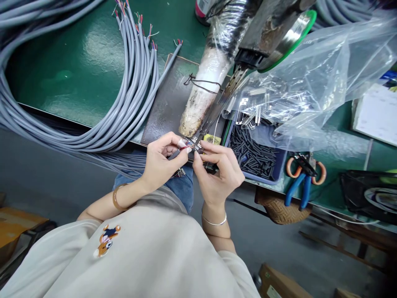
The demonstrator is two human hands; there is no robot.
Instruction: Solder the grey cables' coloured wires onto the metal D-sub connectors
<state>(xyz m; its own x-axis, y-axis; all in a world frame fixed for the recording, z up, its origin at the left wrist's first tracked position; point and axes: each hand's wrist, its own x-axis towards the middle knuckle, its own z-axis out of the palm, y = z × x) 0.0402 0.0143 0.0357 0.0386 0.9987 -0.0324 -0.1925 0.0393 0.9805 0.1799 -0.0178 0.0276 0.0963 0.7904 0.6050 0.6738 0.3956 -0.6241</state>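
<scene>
- At the front edge of the green workbench (74,91), the left hand (164,161) pinches thin red and bluish wires (187,146) between thumb and forefinger, its other fingers curled.
- The right hand (221,167) faces it, thumb and forefinger brought close together beside a small metal connector (197,145) — whether they grip it cannot be told.
- Wires and connector lie between the two hands, under the narrow tip of a soldering iron (234,85) and near the dark board (167,97).
- A plastic-wrapped tube (206,78) slants down toward the fingertips, with a green-rimmed solder spool (291,41) farther back.
- Just beside the right hand, a blue bin (281,167) holds short black tubing pieces (252,153); a clear plastic bag (325,70) with metal connector parts (257,105) lies partly over it.
- Right of the bin are blue-handled pliers (299,188) and orange-handled scissors (321,174) — overlapping.
- Grey cables (120,107) with stripped, colored ends curve across the bench's left side.
</scene>
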